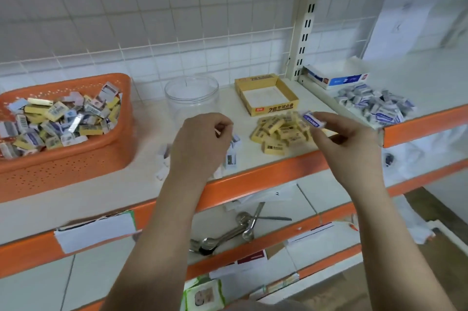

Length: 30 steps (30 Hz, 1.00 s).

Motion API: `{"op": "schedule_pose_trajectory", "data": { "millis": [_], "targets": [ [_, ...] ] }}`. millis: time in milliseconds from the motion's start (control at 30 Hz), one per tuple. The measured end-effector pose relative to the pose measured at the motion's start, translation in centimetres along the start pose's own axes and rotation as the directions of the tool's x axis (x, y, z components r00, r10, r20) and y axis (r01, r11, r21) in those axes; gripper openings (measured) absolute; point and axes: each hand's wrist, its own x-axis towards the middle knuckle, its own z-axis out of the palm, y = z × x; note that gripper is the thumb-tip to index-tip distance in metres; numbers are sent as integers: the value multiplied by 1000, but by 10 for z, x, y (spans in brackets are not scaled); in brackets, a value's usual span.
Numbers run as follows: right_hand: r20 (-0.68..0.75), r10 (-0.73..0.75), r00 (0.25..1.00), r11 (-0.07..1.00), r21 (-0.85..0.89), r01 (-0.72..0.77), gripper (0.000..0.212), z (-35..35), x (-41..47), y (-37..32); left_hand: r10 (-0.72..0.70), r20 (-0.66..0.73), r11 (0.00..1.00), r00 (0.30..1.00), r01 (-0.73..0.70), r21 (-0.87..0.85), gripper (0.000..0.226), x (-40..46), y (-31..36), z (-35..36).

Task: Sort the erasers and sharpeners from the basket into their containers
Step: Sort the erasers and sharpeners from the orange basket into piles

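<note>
Right hand (350,143) is pinching a white rectangular eraser with blue "ERASER" sleeve (314,120) at its fingertips, above the yellow eraser pile (281,130), probably for sorting. The eraser's long axis is tilting down toward the right. Left hand (200,141) is curling loosely; whether it's holding anything, cannot tell.

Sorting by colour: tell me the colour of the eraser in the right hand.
White with a blue printed band, in the head view: eraser.

Spoons (228,234) on lower shelf; wet-wipes pack (203,295) on shelf below.
</note>
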Motion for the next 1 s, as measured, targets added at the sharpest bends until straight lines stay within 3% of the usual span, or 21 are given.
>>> {"op": "schedule_pose_trajectory", "data": {
  "millis": [367, 533, 767, 933, 1000],
  "targets": [
    [-401, 193, 895, 934, -205, -293, 33, -88, 89, 81, 181, 241, 980, 953, -154, -127, 15, 24, 75, 87],
    [-336, 263, 904, 906, -236, -351, 24, -102, 130, 100, 190, 279, 979, 941, -161, -122, 15, 30, 87, 108],
    [-244, 301, 922, 903, -237, -357, 38, -87, 138, 107, 174, 282, 983, 943, -147, -114, 16, 33, 91, 110],
    [-311, 201, 929, 934, -226, -278, 30, -84, 132, 99, 137, 240, 987, 961, -113, -112, 17, 32, 90, 101],
    [-250, 120, 961, 955, -237, -181, 20, -80, 130, 84, 118, 199, 987, 973, -93, -132, 17, 32, 88, 90]
  ]
}}
